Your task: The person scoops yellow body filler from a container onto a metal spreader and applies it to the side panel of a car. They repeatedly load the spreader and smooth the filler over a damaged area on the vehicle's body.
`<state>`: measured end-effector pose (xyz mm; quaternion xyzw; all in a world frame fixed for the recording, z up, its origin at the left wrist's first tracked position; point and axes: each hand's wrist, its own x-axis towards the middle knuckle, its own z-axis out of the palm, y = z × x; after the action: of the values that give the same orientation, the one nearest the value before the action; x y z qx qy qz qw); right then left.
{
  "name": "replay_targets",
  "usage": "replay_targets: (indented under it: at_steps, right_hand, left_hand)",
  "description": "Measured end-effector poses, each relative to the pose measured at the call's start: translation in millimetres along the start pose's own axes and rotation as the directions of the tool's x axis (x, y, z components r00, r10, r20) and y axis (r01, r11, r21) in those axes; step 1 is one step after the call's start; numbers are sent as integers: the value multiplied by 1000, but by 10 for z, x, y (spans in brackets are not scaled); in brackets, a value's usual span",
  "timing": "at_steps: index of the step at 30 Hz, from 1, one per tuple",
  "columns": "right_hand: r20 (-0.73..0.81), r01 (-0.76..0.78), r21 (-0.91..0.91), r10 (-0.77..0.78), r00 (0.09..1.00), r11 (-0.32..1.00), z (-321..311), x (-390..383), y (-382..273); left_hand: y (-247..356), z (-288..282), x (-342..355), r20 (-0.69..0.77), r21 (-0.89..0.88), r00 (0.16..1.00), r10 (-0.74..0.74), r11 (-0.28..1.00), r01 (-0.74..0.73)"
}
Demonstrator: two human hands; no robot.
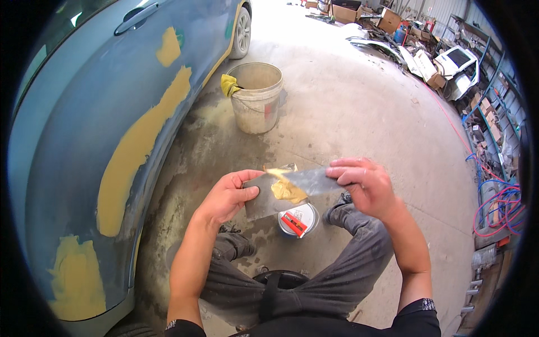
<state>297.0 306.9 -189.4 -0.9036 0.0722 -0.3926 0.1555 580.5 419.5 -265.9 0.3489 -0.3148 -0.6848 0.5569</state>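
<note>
My left hand grips a flat grey mixing plate by its left edge, thumb on top. On the plate sits a lump of yellow body filler. My right hand pinches a thin grey metal spreader, its far end over the filler and smeared yellow. Below, between my feet, stands a round can with a white lid. A red tube lies across that lid. To the left is a blue-grey car door with several patches of yellow filler.
A dirty white bucket stands ahead beside the car, a yellow cloth over its rim. At the right, hoses coil by a blue rack. A white car door leans among boxes and scrap at the back right.
</note>
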Motion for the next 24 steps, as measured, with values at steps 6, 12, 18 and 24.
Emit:
replay_targets:
  at_steps: [6, 12, 18, 24]
  right_hand:
    - [30, 219, -347, -222, 974, 912, 201, 154, 47]
    - [25, 239, -416, -251, 968, 877, 524, 204, -50]
    - [-55, 167, -335, -196, 979, 927, 678, 218, -87]
    - [-51, 187, -359, -220, 974, 914, 658, 197, -40]
  left_hand:
    - [-41, -5, -167, 26, -208, 996, 83, 975, -75]
    - [-105, -7, -268, 22, -304, 995, 94, 949, -83]
    - [-115, 7, -306, 48, -297, 992, 113, 950, -93]
    - [-193, 38, -305, 8, -329, 977, 213, 923, -198]
